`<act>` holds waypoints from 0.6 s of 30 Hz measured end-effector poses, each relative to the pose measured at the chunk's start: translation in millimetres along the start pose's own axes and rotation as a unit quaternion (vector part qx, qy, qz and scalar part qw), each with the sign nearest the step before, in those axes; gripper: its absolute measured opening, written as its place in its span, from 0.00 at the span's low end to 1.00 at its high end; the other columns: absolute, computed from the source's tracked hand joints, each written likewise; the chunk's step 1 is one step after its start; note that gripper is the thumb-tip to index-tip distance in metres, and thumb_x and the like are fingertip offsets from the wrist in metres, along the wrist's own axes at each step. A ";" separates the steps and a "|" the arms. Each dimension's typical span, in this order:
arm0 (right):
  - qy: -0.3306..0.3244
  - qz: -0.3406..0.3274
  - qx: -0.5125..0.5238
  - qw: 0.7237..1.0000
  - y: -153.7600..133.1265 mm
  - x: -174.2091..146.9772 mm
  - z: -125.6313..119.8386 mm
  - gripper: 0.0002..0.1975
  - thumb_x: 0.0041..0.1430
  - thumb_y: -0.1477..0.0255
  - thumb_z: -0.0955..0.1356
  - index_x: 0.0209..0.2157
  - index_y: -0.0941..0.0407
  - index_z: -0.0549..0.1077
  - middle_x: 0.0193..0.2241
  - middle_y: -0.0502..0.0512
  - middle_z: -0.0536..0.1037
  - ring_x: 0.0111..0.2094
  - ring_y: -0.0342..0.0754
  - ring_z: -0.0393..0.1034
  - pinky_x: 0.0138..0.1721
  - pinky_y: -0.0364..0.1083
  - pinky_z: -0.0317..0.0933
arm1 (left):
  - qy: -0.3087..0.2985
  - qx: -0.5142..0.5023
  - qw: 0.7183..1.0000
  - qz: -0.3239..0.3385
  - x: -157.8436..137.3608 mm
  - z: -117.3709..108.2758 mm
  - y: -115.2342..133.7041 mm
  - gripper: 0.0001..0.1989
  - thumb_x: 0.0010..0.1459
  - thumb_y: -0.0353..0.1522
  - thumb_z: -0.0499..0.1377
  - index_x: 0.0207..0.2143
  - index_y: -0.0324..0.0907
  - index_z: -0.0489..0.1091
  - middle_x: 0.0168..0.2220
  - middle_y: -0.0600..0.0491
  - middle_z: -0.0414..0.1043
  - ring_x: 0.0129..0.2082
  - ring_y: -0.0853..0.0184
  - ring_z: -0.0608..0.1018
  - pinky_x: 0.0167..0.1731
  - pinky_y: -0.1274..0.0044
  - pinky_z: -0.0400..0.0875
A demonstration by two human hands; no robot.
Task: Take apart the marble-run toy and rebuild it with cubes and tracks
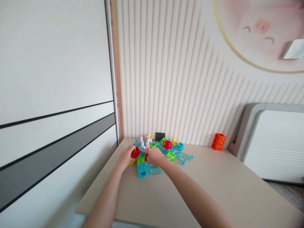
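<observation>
My left hand (125, 158) is closed on a red open-sided cube block (135, 152) above the near left of a toy pile. Just beside it, my right hand (154, 156) has its fingers bent round another red block (146, 157), mostly hidden by the hand. Below both hands lie a green cube block (141, 160) and a blue cube block (142, 170). A yellow block (132, 161) shows partly under my left hand. Clear blue plastic pieces (155, 170) lie beneath my right wrist. Behind the fingers are light purple pieces (147, 142).
More loose blocks include a red one (167, 144), a yellow one (175, 141) and a green one (171, 156). An orange block stack (218, 142) stands upright at the table's (201, 183) back right. A ribbed wall (166, 79) borders the back; a white cabinet panel (54, 63) is at left.
</observation>
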State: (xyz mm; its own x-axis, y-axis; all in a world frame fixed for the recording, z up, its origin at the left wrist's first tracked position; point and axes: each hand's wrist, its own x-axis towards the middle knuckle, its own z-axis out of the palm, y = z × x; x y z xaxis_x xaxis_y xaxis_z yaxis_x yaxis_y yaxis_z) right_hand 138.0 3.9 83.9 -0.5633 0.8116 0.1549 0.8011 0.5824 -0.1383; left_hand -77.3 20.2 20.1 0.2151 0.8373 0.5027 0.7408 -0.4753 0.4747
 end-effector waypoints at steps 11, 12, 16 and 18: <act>-0.032 0.040 -0.035 0.998 -0.3 -3.1 -0.8 0.22 0.57 0.73 0.64 0.52 0.47 0.78 0.46 0.59 0.82 0.47 0.57 0.78 0.44 0.49 0.67 | 0.037 -0.014 0.999 -0.007 -0.1 2.1 0.3 0.14 0.57 0.22 0.47 0.37 0.45 0.68 0.42 0.53 0.73 0.41 0.65 0.76 0.43 0.74 0.69; -0.035 0.042 -0.037 0.998 -1.0 -2.8 -1.9 0.22 0.58 0.73 0.64 0.52 0.47 0.78 0.46 0.60 0.82 0.47 0.57 0.78 0.44 0.49 0.68 | 0.044 -0.016 0.999 -0.006 0.2 2.8 -0.2 0.14 0.57 0.22 0.47 0.37 0.45 0.68 0.42 0.53 0.73 0.41 0.65 0.76 0.43 0.74 0.69; -0.044 0.054 -0.045 0.997 -5.1 -1.6 -5.6 0.20 0.58 0.72 0.65 0.51 0.47 0.78 0.46 0.61 0.82 0.46 0.58 0.78 0.44 0.49 0.68 | 0.082 -0.022 0.996 -0.014 0.8 4.5 -0.3 0.15 0.55 0.21 0.47 0.37 0.45 0.68 0.41 0.53 0.73 0.41 0.65 0.76 0.44 0.74 0.70; -0.050 0.070 -0.051 0.995 -7.2 -1.1 -6.4 0.20 0.58 0.71 0.66 0.52 0.47 0.78 0.47 0.61 0.82 0.47 0.57 0.78 0.45 0.49 0.68 | 0.111 -0.024 0.993 -0.023 0.9 4.2 -0.2 0.16 0.53 0.20 0.47 0.38 0.45 0.68 0.41 0.52 0.73 0.42 0.63 0.76 0.44 0.72 0.71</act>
State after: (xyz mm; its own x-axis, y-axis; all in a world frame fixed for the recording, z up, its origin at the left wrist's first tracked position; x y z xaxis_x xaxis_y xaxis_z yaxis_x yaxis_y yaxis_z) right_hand 134.2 -1.4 91.0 -0.4583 0.8878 0.0424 0.8864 0.4600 -0.0513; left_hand -74.6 22.2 17.5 0.0332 0.7805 0.6243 0.7139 -0.4557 0.5317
